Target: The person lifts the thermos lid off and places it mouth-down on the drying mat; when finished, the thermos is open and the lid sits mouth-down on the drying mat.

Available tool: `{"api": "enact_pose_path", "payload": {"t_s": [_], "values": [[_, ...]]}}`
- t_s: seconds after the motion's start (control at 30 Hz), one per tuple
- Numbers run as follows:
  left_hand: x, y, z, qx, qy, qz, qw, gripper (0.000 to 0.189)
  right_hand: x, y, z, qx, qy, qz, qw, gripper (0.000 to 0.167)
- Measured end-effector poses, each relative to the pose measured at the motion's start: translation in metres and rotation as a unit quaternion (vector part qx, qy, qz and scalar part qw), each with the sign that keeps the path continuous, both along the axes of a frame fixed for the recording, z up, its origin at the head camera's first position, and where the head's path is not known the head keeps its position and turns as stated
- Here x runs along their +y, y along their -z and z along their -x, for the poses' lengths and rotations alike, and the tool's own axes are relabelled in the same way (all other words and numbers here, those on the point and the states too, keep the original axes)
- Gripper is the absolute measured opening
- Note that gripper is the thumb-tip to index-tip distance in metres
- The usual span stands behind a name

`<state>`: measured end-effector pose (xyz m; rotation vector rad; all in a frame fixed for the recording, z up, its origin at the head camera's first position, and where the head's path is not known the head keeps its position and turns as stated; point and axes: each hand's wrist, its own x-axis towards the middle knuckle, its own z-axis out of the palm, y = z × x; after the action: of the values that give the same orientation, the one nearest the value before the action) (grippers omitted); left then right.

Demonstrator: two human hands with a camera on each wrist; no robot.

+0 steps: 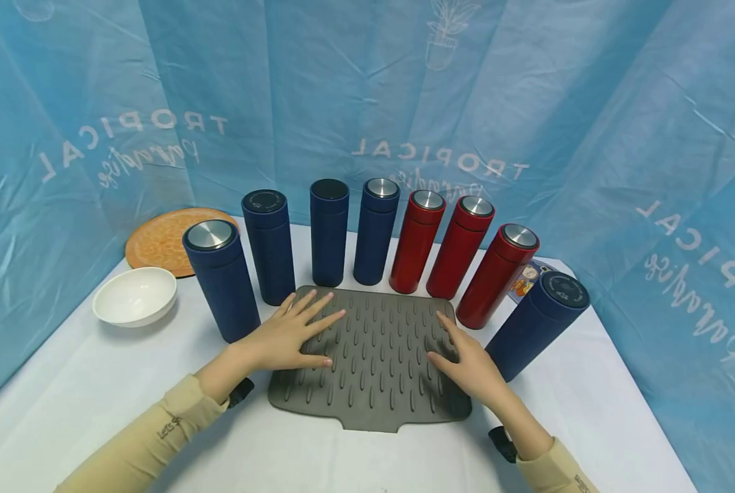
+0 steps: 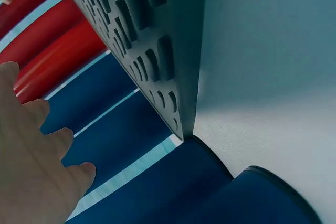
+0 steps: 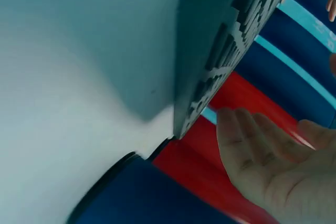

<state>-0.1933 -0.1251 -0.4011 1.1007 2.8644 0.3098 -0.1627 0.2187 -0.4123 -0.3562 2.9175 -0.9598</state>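
Observation:
A dark grey ridged mat [image 1: 373, 404] with a tab at its front edge lies on the white table. My left hand [image 1: 287, 339] is over its left part, fingers spread and holding nothing. Above the mat's right part is my right hand [image 1: 472, 366], its fingers extended and nothing gripped. In the wrist views, the left hand [image 2: 31, 166] and right hand [image 3: 283, 166] both appear apart from the mat. Beside the left hand stands a blue flask [image 1: 222, 284] with a silver lid. Another blue flask [image 1: 527, 332], with a dark lid, stands just beyond the right hand.
Behind the mat, blue flasks [image 1: 329, 239] [image 1: 268, 253] [image 1: 373, 239] and red flasks [image 1: 415, 246] [image 1: 456, 253] [image 1: 495, 284] stand in an arc. A white bowl [image 1: 135, 298] and an orange-brown round mat [image 1: 164, 239] lie left; a patterned mat [image 1: 524, 277] shows at right. Blue curtains [image 1: 318, 89] enclose the table.

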Motion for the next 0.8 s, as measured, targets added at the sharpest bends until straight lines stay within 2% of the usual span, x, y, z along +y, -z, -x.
{"api": "enact_pose_path", "payload": {"t_s": [0.17, 0.43, 0.67, 0.8], "values": [[0.000, 0.001, -0.001, 0.000, 0.004, -0.009, 1.0000, 0.082, 0.011, 0.002, -0.005, -0.029, 0.035, 0.015, 0.9989, 0.071], [0.001, 0.000, -0.002, -0.012, 0.003, -0.029, 0.9995, 0.081, 0.020, 0.004, -0.009, -0.054, 0.068, -0.033, 0.9957, 0.072], [0.000, -0.002, -0.006, -0.017, 0.001, -0.042, 0.9990, 0.081, 0.023, 0.007, -0.009, -0.122, 0.056, -0.076, 0.9880, 0.073], [-0.001, -0.004, -0.009, -0.025, -0.004, -0.051, 0.9984, 0.080, 0.024, 0.009, -0.009, -0.135, 0.046, -0.073, 0.9871, 0.070]]}}
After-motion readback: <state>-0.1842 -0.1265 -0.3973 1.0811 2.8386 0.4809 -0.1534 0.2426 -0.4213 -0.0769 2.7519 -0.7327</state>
